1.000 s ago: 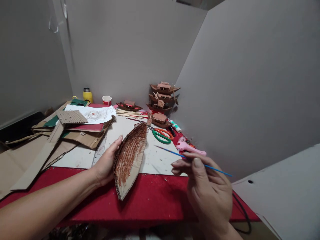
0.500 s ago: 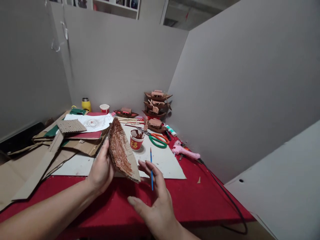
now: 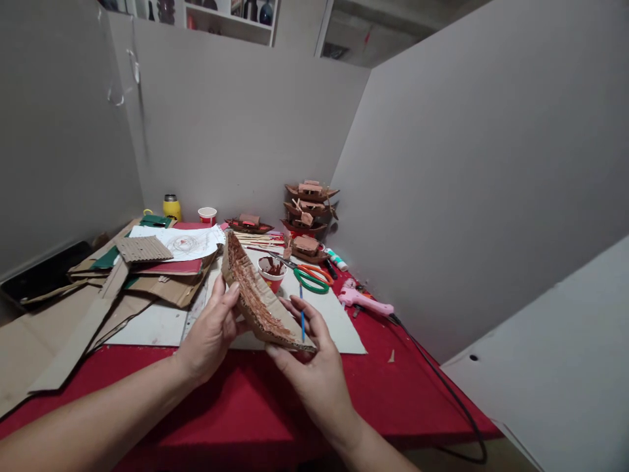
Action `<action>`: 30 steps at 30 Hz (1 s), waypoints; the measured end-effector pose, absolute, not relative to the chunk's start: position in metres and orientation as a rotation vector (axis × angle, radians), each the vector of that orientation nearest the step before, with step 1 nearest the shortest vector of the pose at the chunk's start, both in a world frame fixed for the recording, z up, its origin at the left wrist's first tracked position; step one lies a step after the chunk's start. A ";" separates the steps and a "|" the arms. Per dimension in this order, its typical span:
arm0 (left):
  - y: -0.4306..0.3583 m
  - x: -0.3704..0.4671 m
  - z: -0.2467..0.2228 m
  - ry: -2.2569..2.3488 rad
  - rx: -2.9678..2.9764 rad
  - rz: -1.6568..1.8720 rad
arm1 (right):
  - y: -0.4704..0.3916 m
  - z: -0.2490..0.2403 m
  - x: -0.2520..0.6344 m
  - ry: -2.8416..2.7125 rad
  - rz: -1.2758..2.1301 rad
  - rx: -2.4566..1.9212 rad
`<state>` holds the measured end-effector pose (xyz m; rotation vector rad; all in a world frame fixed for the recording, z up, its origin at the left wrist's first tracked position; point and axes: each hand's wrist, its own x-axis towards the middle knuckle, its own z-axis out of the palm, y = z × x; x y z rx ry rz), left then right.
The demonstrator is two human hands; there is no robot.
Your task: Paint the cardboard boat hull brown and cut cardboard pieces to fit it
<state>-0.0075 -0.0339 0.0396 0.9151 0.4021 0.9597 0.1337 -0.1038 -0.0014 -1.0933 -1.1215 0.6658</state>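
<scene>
A boat-shaped cardboard piece (image 3: 260,301), its inside partly coated in brown paint, is held tilted above the table. My left hand (image 3: 211,331) grips its left side, the thumb over the edge. At the lower right end, my right hand (image 3: 317,367) has its thumb below the piece and its fingers behind it. A blue paintbrush (image 3: 303,321) stands almost upright by the right fingers, apparently held between them. Just behind the cardboard is a red and white cup (image 3: 272,272) with brown paint inside, its lower part hidden.
Green-handled scissors (image 3: 312,280) lie behind the right hand, with a pink glue gun (image 3: 366,299) and its cable to the right. Stacked brown model boats (image 3: 310,208) stand at the back. Cardboard sheets and a drawing (image 3: 189,244) cover the left side.
The cardboard piece has swung to the right and tilted lower. My right hand has closed on its lower end, and my left thumb now lies over its edge.
</scene>
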 end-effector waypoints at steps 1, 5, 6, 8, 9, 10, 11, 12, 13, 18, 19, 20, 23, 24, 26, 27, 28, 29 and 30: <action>-0.033 -0.008 0.041 0.385 0.947 0.963 | -0.104 0.000 0.139 -1.124 0.686 -1.076; -0.031 -0.010 0.042 0.351 1.037 0.951 | -0.107 0.003 0.158 -1.133 0.764 -0.978; -0.031 -0.010 0.041 0.351 1.051 0.944 | -0.108 0.003 0.161 -1.136 0.777 -0.957; -0.031 -0.009 0.040 0.360 1.081 0.923 | -0.111 0.002 0.165 -1.146 0.782 -0.952; -0.031 -0.008 0.040 0.369 1.099 0.916 | -0.112 0.001 0.166 -1.151 0.776 -0.967; -0.031 -0.008 0.039 0.380 1.118 0.911 | -0.112 0.000 0.166 -1.155 0.767 -0.985; -0.031 -0.008 0.039 0.392 1.136 0.907 | -0.113 -0.001 0.167 -1.158 0.760 -1.002; -0.030 -0.008 0.039 0.406 1.156 0.903 | -0.113 -0.002 0.168 -1.161 0.755 -1.011; -0.030 -0.008 0.038 0.419 1.178 0.898 | -0.113 -0.002 0.169 -1.165 0.751 -1.011; -0.026 -0.011 0.039 0.435 1.251 0.851 | -0.114 -0.001 0.181 -1.181 0.737 -0.980; -0.025 -0.012 0.039 0.433 1.252 0.841 | -0.114 -0.001 0.184 -1.182 0.746 -0.976; -0.025 -0.012 0.040 0.433 1.253 0.832 | -0.114 -0.001 0.186 -1.183 0.761 -0.969; -0.025 -0.013 0.039 0.446 1.247 0.817 | -0.115 -0.002 0.193 -1.182 0.809 -0.928; -0.025 -0.013 0.038 0.450 1.241 0.816 | -0.116 -0.003 0.194 -1.179 0.822 -0.915; -0.025 -0.013 0.037 0.457 1.230 0.814 | -0.116 -0.004 0.197 -1.178 0.845 -0.904; -0.025 -0.013 0.037 0.460 1.225 0.814 | -0.116 -0.005 0.198 -1.182 0.853 -0.908; -0.025 -0.013 0.037 0.465 1.222 0.816 | -0.116 -0.005 0.198 -1.190 0.855 -0.918; -0.024 -0.013 0.037 0.473 1.222 0.818 | -0.117 -0.005 0.199 -1.200 0.849 -0.929; -0.024 -0.013 0.037 0.479 1.223 0.820 | -0.117 -0.004 0.200 -1.209 0.837 -0.943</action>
